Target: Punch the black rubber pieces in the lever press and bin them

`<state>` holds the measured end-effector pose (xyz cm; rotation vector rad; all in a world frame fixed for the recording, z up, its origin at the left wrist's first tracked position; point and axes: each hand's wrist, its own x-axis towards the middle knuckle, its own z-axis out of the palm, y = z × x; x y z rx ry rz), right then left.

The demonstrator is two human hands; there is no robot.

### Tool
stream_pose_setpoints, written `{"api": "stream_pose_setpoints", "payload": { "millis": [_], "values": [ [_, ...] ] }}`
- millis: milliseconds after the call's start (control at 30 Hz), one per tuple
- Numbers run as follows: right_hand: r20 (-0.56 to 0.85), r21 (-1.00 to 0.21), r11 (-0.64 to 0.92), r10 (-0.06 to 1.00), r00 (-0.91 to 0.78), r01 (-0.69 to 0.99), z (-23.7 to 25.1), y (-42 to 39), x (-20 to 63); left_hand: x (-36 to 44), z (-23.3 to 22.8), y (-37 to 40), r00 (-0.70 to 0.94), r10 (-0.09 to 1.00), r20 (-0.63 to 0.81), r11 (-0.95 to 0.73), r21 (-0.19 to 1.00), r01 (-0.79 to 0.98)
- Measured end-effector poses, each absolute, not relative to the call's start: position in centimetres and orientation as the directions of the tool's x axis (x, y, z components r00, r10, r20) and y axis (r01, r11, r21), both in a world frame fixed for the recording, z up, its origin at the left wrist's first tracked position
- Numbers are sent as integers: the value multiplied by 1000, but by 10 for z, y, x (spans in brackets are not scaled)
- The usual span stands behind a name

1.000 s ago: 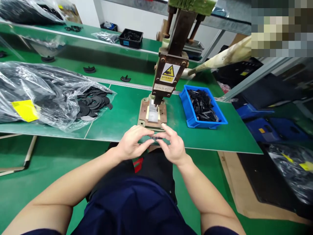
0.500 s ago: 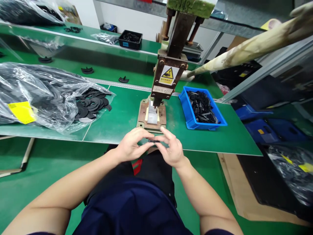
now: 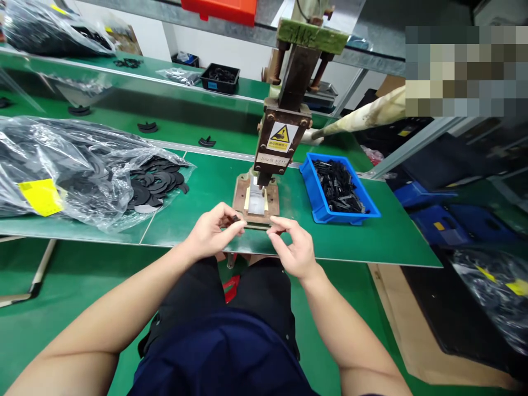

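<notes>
My left hand (image 3: 216, 231) is closed in a pinch on a small black plastic part (image 3: 235, 218), just in front of the press base's left corner. Most of the part is hidden by the fingers. My right hand (image 3: 291, 242) hovers by the base's right front corner, thumb and forefinger a little apart, with nothing visible between them. Behind both hands stands a hand press (image 3: 284, 118) with a yellow warning label. Under its ram, a pale metal fixture (image 3: 256, 203) sits on the brown base plate (image 3: 270, 204).
To the right is a blue bin (image 3: 317, 212) of small black parts. A clear plastic bag (image 3: 94, 181) spills curved black pieces (image 3: 154, 184) at left. More curved pieces lie behind the metal rail, and a black tray (image 3: 220, 86) stands on the back shelf. The press lever (image 3: 363, 116) reaches right.
My hands have moved apart. The black part, held between both before, is now in my left hand, which has shifted left and up. The camera view has tilted slightly.
</notes>
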<state>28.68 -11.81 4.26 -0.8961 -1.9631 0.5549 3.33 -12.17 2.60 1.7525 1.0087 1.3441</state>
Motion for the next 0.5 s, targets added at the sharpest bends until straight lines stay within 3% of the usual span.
{"api": "stream_pose_setpoints", "payload": {
  "millis": [100, 167, 233, 300, 500],
  "values": [
    [497, -704, 624, 774, -392, 340, 45, -120, 274, 32, 27, -118, 330, 752, 571, -656, 604, 452],
    [465, -728, 598, 790, -400, 335, 44, -121, 264, 33, 28, -120, 439, 663, 606, -740, 439, 510],
    [460, -732, 586, 802, -382, 348, 42, -122, 258, 35, 29, -122, 483, 628, 611, -764, 365, 531],
    [468, -724, 587, 804, -367, 362, 40, -122, 255, 35, 29, -124, 467, 637, 613, -759, 394, 518],
    [490, -687, 609, 791, -367, 396, 35, -115, 262, 29, 20, -111, 281, 816, 505, -574, 762, 299]
  ]
}}
